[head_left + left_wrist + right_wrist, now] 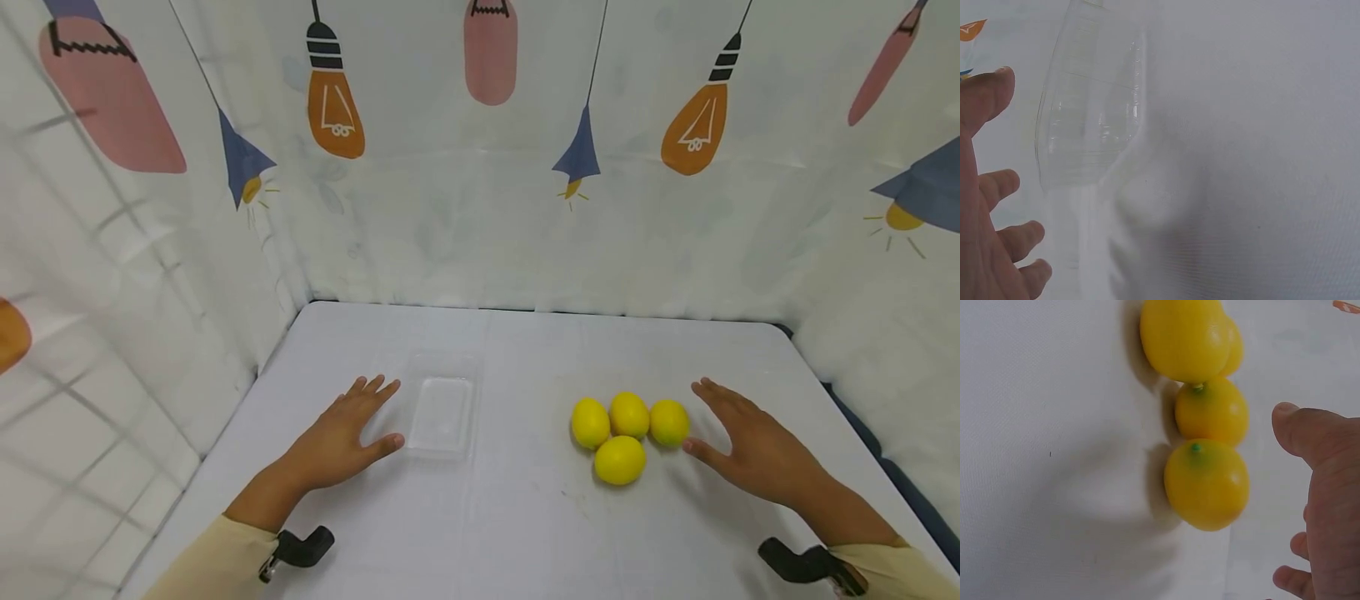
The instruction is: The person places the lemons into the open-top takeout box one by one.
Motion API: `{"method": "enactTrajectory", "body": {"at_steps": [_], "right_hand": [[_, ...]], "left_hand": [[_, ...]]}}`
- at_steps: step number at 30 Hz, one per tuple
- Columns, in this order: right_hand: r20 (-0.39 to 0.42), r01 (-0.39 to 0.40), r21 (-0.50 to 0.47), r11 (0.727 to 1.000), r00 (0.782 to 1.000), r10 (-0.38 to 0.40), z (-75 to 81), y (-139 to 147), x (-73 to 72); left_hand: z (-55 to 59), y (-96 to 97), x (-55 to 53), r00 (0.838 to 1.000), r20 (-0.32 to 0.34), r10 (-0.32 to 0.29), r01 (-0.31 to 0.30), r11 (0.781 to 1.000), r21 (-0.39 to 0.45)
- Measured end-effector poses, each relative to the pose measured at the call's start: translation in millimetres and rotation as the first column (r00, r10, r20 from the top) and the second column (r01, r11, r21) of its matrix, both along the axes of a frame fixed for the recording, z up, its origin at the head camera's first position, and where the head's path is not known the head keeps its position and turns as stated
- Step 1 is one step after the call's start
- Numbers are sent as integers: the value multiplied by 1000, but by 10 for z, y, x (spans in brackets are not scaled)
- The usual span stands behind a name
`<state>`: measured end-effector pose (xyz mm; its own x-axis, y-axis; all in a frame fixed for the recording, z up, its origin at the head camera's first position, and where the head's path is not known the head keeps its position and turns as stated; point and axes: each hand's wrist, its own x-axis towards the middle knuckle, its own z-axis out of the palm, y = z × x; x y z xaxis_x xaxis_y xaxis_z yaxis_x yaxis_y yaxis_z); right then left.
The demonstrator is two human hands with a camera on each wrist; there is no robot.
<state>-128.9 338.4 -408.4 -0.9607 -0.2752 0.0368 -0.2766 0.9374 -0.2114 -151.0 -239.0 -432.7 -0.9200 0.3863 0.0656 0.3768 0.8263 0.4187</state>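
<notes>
A clear plastic container (442, 417) lies on the white table, left of the middle. My left hand (337, 442) hovers just left of it, fingers spread and holding nothing; the left wrist view shows the container's see-through wall (1091, 112) apart from the fingers. Several yellow lemons (620, 460) sit in a tight cluster right of the middle. My right hand (757, 446) is just right of the cluster, fingers extended, thumb near the rightmost lemon (670, 422). In the right wrist view, a lemon (1207, 484) with a greenish stem end stands apart from the thumb.
The white table (517, 533) ends at a back edge against a hanging white curtain (465, 225) printed with lamps and bulbs. More curtain hangs along the left and right sides. Each wrist carries a black mount (303, 548).
</notes>
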Motion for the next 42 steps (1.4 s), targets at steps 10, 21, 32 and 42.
{"method": "enactTrajectory", "body": {"at_steps": [10,21,32,42], "right_hand": [[46,-3,-36,999,999,5,-66,-54,-62],[93,25,-50,998,995,-20,-157,-118,-141],[149,28,-73,997,989,-17,-229,-148,-184],[127,16,-74,997,992,-6,-260,-157,-228]], "left_hand": [[-64,-3,4,999,35,3,-5,999,48],[-145,12,10,999,43,8,-11,997,78],[-166,22,21,997,66,25,-30,997,67],[-152,25,40,997,67,28,-33,997,70]]}}
